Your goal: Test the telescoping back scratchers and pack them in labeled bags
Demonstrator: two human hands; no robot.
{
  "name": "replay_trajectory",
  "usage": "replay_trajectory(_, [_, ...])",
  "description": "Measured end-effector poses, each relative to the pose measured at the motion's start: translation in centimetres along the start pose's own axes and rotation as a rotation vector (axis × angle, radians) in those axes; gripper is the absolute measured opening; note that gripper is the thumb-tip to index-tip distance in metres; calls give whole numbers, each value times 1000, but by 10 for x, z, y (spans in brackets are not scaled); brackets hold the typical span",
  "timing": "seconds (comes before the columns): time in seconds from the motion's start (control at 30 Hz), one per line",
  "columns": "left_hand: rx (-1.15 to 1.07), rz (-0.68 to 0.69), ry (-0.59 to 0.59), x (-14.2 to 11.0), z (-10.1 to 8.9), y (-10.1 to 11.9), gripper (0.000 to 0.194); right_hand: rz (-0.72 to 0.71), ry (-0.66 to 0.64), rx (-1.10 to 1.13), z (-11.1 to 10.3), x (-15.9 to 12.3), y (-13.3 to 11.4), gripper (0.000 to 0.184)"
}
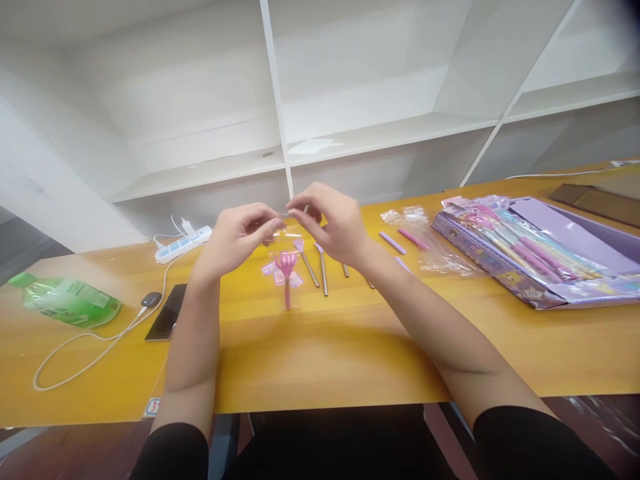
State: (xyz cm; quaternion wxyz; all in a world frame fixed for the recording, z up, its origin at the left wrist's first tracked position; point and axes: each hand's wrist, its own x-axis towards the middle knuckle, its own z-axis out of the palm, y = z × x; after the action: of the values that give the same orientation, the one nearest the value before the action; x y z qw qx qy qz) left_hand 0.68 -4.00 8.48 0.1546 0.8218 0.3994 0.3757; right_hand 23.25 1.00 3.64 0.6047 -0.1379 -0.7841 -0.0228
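Above the table, my left hand [243,233] and my right hand [327,220] come together, fingers pinched. Between their fingertips runs a thin greyish piece [285,215], mostly hidden, so its kind is unclear. Below them lies a pink hand-shaped back scratcher [287,267] in a clear wrapper with a pink label. Just beyond it is a lilac scratcher head on a metal rod [310,268]. Another metal rod [323,272] lies close by, and further rods are partly covered by my right hand and forearm.
Purple tubes [393,243], a pink tube [413,239] and clear plastic bags [440,257] lie to the right, beside a purple box [520,283] of wrapped scratchers. Leftward are a phone [167,313], a white cable, a power strip [184,244] and a green bottle [70,300]. White shelving stands behind.
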Motion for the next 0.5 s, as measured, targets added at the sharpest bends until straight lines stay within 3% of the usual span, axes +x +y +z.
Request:
replay_trajectory(0.07, [-7,-2,59,0,1,0,32,141,14,5,1,0,7,29])
replay_trajectory(0.1, [-16,-5,79,1,1,-1,33,235,-53,-36,2,0,12,33])
replay_trajectory(0.2, [-51,-25,108,1,-1,-7,33,458,-543,-224,11,-8,28,32])
replay_trajectory(0.27, [-63,-37,119,2,-2,-10,30,506,-859,-264,23,-20,36,23])
replay_trajectory(0.3, [-70,-42,123,2,-2,-11,28,512,-951,-253,31,-27,39,22])
replay_trajectory(0.5, [-141,-63,147,0,-3,-9,13,565,-1240,-297,82,-69,39,40])
